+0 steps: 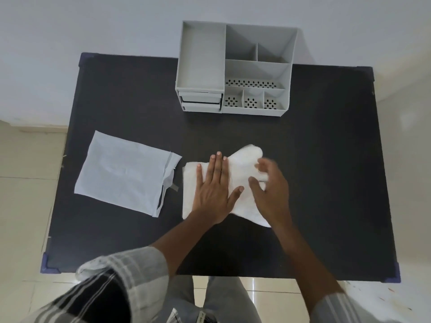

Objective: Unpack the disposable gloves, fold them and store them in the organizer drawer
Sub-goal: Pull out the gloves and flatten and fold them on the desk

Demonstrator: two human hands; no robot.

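Observation:
A stack of white disposable gloves (242,164) lies flat on the black table (326,159), near its middle. My left hand (214,190) presses palm-down on the left half of the stack, fingers spread. My right hand (270,190) rests on the right half, its fingers blurred and curled over the glove edge. The opened pale plastic packet (123,173) lies flat to the left of the gloves. The grey organizer (233,68) stands at the table's far edge, with two shut drawers (201,102) at its lower left.
The organizer's top has one long tray on the left and several open compartments on the right, some with perforated floors. The table has blue corner caps. Pale tiled floor surrounds it. My legs stand at the near edge.

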